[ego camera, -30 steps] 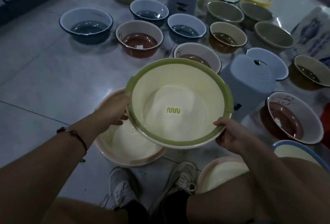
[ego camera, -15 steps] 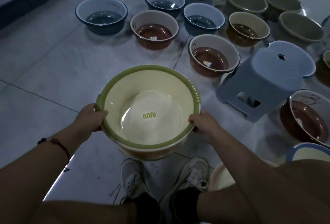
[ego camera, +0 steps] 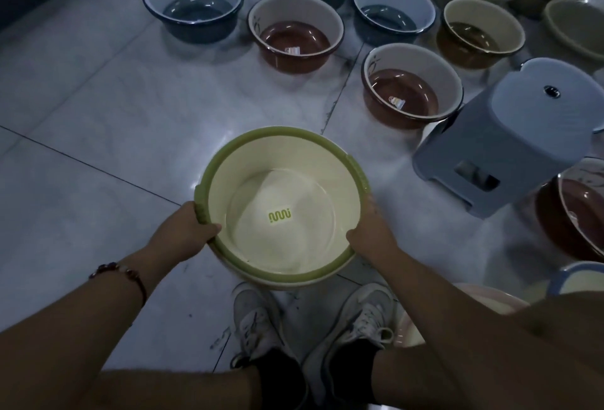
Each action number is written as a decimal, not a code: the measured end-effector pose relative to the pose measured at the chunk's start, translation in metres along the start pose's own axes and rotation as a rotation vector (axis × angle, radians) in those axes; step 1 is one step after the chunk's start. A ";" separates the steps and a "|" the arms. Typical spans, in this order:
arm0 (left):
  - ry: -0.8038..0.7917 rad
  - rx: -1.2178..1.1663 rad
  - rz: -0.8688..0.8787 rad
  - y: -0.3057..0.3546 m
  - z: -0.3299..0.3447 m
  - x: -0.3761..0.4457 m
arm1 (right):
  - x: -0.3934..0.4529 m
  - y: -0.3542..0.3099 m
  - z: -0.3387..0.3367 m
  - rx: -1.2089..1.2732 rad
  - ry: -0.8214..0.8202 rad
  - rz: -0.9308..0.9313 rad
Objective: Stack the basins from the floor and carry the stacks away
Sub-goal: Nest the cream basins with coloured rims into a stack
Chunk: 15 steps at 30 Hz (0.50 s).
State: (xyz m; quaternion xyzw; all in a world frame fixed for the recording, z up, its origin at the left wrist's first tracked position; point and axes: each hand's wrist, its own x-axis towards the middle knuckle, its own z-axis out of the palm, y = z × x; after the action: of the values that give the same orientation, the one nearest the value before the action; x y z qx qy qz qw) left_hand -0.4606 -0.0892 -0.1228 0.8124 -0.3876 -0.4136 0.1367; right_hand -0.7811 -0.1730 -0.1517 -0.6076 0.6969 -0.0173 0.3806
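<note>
A glossy grey tiled floor (ego camera: 98, 108) with dark grout lines fills the view. In the middle, a round cream basin (ego camera: 281, 210) with a green rim is nested in another basin whose pale edge shows below it, just above two white sneakers (ego camera: 359, 321). The left hand (ego camera: 186, 233) grasps its left rim; the right hand (ego camera: 371, 233) grasps its right rim. Right of the basin stands a smooth grey-blue plastic stool (ego camera: 510, 141). Beyond the basin sit empty round bowls, blue (ego camera: 192, 7) and brown (ego camera: 295, 37). A beaded bracelet (ego camera: 121, 274) circles the left wrist.
</note>
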 end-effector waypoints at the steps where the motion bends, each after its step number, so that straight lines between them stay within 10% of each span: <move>1: -0.011 0.080 0.021 -0.006 0.003 0.004 | 0.000 -0.002 0.003 -0.042 -0.013 0.011; 15: -0.114 0.222 -0.061 -0.023 0.028 0.022 | 0.024 0.021 0.007 -0.156 -0.118 -0.026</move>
State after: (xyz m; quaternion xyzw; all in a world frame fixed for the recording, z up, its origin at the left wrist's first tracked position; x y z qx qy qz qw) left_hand -0.4629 -0.0879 -0.1655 0.8092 -0.4131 -0.4176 0.0110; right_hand -0.7936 -0.1851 -0.1789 -0.6444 0.6645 0.0681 0.3722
